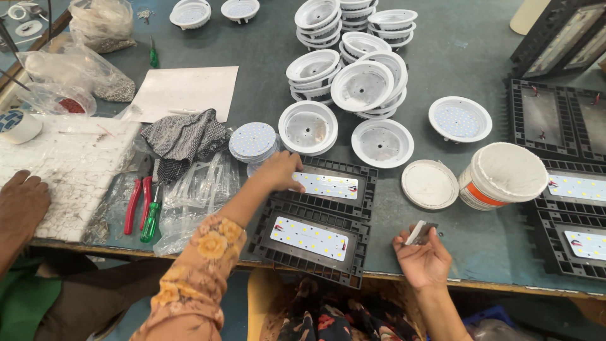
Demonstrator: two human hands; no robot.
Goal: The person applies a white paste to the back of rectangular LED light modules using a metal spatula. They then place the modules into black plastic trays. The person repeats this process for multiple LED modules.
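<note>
Left hand [278, 172] on black light housing [331, 186], right hand [421, 260] pinching small scraper [420, 233]

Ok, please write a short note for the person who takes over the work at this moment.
Left hand: fingers rest on the far black finned lamp housing, at the left end of its white LED strip.
Right hand: holds a small grey-white flat piece above the table edge.
A second black housing with a fitted strip lies nearer.
White round plastic housings are stacked behind; a white tub stands right.
Done: LED strips sit in both housings. What remains cannot be told.
</note>
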